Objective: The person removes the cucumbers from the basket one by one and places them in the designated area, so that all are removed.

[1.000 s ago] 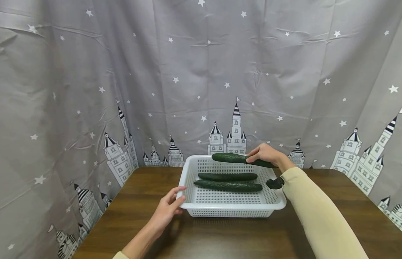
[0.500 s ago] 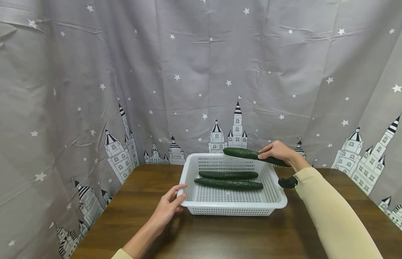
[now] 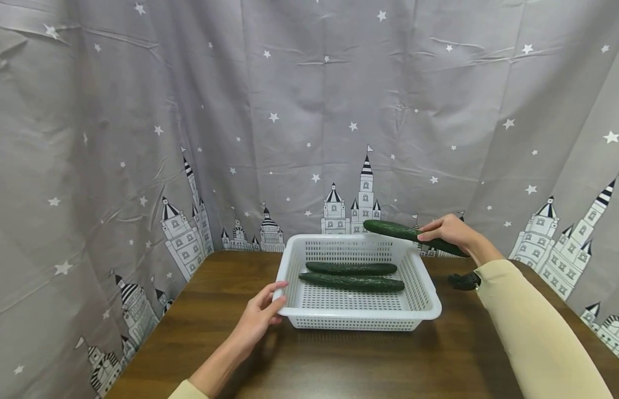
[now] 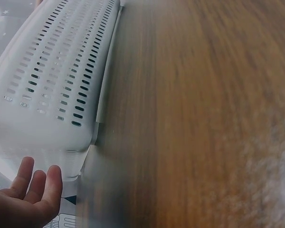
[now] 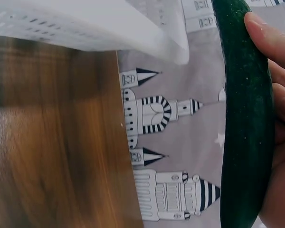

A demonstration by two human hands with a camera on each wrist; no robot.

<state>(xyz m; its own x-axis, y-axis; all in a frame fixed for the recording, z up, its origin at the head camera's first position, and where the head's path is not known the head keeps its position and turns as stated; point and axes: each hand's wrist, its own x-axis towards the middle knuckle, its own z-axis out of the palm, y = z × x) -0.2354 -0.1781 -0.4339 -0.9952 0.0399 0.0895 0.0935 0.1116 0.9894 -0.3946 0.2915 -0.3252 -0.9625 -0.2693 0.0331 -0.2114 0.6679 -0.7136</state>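
A long dark green cucumber (image 3: 389,228) is gripped by my right hand (image 3: 449,231) at its right half, raised above the back right corner of a white plastic basket (image 3: 359,313). Seen from the right wrist, the cucumber (image 5: 247,118) stands along the fingers and thumb (image 5: 270,40). Two more cucumbers lie side by side inside the basket, a rear one (image 3: 351,269) and a front one (image 3: 351,282). My left hand (image 3: 256,316) holds the basket's left rim; in the left wrist view its fingers (image 4: 52,187) are at the underside of that end.
The basket stands on a brown wooden table (image 3: 339,366). Behind it hangs a grey curtain (image 3: 309,111) printed with white stars and castles, close to the table's back edge. A black strap (image 3: 464,281) is on the right wrist.
My right hand has carried its cucumber to the right and slightly up, away from over the basket. The left hand stays at the rim, and the two cucumbers in the basket lie as before.
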